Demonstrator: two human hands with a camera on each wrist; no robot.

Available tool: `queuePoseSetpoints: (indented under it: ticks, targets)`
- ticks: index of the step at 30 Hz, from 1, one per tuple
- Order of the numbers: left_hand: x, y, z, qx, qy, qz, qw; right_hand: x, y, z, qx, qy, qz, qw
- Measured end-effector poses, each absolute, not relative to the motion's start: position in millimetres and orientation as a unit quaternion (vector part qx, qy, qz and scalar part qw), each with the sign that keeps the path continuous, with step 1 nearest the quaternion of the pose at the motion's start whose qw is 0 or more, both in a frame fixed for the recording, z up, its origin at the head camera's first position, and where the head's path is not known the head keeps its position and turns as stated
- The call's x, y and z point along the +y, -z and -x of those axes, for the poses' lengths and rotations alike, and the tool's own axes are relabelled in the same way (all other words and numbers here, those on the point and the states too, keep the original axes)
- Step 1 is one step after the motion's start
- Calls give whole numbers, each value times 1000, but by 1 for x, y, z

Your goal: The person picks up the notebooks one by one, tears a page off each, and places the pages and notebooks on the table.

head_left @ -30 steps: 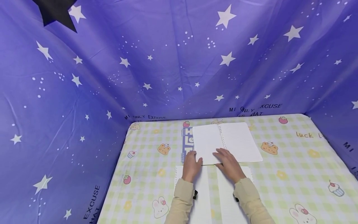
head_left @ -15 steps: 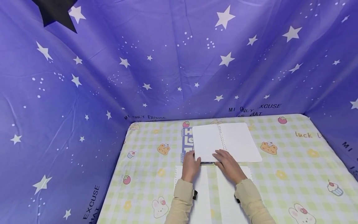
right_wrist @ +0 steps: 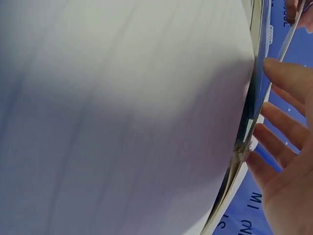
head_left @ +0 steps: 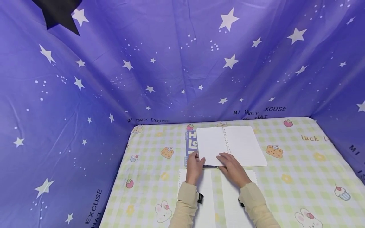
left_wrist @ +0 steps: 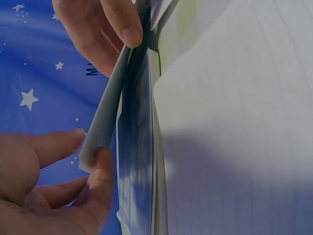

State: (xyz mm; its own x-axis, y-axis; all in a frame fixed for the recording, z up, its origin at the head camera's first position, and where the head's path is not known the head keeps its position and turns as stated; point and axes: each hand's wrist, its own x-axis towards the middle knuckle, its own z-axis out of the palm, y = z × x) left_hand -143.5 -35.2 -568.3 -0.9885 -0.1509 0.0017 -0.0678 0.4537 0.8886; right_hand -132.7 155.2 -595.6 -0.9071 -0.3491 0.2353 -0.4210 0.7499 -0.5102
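Observation:
An open spiral notebook (head_left: 245,145) with white lined pages lies at the far side of the table, partly over a blue notebook (head_left: 190,142) with large white letters. At its lower left corner, my left hand (head_left: 195,166) pinches the left side between thumb and fingers. Beside the spine, my right hand (head_left: 232,167) holds the lower edge, fingers on top of the page and thumb at the underside. The left wrist view shows that left side (left_wrist: 105,115) raised off the blue cover, with a gap between them. In the right wrist view a lined page fills most of the frame.
Two more white lined notebooks lie nearer me, under my forearms: a left one (head_left: 206,202) and a right one (head_left: 235,209). A green checked cloth (head_left: 148,177) covers the table. Purple starry curtains (head_left: 182,63) hang at the back and sides.
The lower edge of the open notebook's left side has risen slightly, and a dark strip of the thing beneath shows under it. Both hands have stayed nearly in place.

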Motion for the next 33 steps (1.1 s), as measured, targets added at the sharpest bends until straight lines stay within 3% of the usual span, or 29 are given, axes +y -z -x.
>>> queuePoseSetpoints:
  ticks: [8,33]
  targets:
    - [-30,565,144,-829,550,-50,87,149,591,132,-935,-287,-196,68]
    - [2,535,137,-772,633,-5,65,143,571,127,-916,-334,-183,129]
